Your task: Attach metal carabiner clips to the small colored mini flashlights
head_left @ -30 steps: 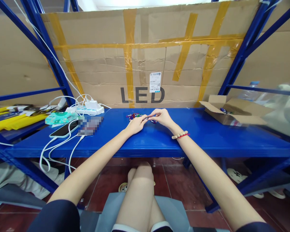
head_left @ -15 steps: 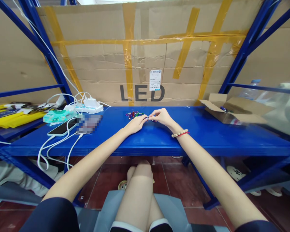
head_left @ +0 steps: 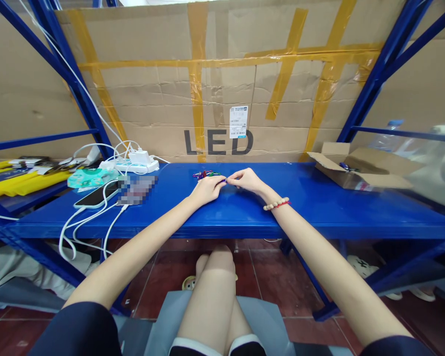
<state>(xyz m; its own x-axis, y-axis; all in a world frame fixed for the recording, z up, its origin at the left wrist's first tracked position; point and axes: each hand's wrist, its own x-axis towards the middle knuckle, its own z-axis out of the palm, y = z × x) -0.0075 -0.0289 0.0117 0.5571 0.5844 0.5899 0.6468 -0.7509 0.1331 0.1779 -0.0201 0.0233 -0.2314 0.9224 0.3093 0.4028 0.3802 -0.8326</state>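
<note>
My left hand (head_left: 206,189) and my right hand (head_left: 246,180) rest on the blue shelf (head_left: 319,207), fingertips meeting. Between them they pinch a small purple piece (head_left: 224,181), too small to name. Just behind the left fingers lies a little cluster of small coloured clips (head_left: 205,174) in purple, red and green. My right wrist wears a bead bracelet (head_left: 276,204) with a red string.
A phone (head_left: 94,196) on white cables, a power strip (head_left: 131,165) and a teal packet (head_left: 87,178) lie at the left. An open cardboard box (head_left: 356,170) sits at the right. A taped cardboard sheet marked LED (head_left: 218,99) backs the shelf.
Both hands stayed together at the coloured pieces, fingers shifting slightly; the right fingers lowered closer to the shelf. The camera tilted a little.
</note>
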